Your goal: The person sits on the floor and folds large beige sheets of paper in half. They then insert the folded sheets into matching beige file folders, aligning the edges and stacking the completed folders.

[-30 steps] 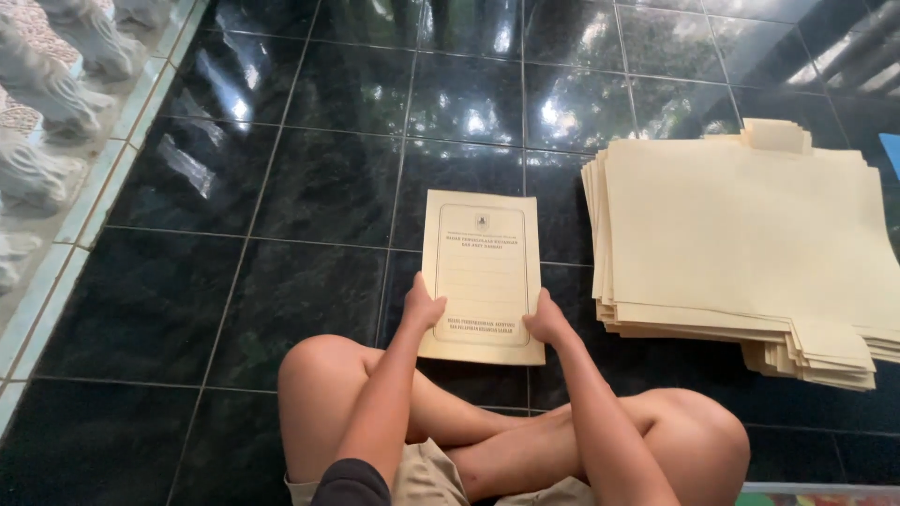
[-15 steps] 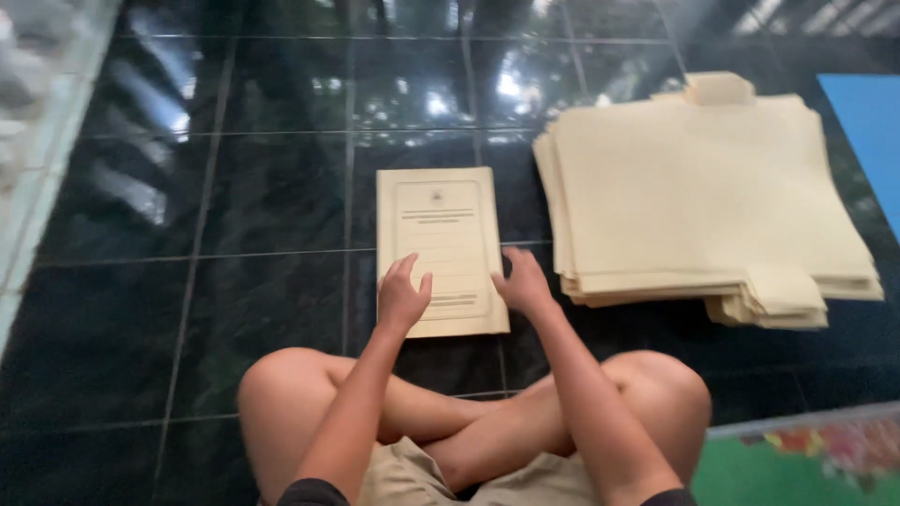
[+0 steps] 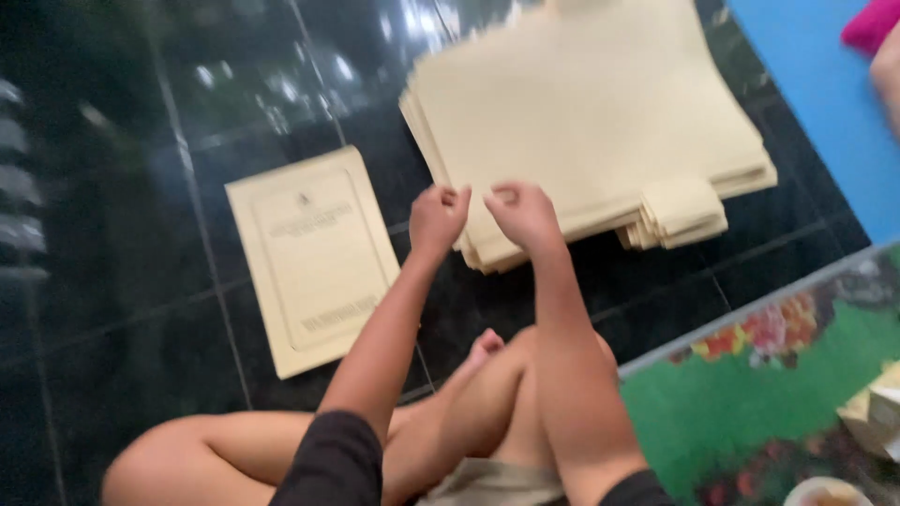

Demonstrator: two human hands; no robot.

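The person sits cross-legged on the floor (image 3: pixel 122 309) of dark glossy tiles, knees at the bottom of the view, both forearms reaching forward and a little to the right.

Nearest, to the left of the arms, a single folded cream folder (image 3: pixel 314 258) lies flat on the tiles, printed face up, its long axis running away from the person with a slight tilt. Neither hand touches it; the left forearm passes just beside its right edge.

Beyond that, the left hand (image 3: pixel 437 217) and the right hand (image 3: pixel 521 214) sit close together, almost knuckle to knuckle, at the near-left corner of the stack of cream folders (image 3: pixel 591 131). Both hands are curled narrow, fingers bent in as if pinching the edge of the top sheets; the view is blurred, so whether a sheet is actually gripped cannot be told. The two hands are about equally near the corner.

The stack lies ahead and to the right of the person, well apart from the single folder, its long sides running up and to the right, tabs jutting from its near-right edge.

Farthest right, a blue mat (image 3: pixel 825 112) borders the tiles, and a green patterned mat (image 3: pixel 750 403) lies by the right knee.
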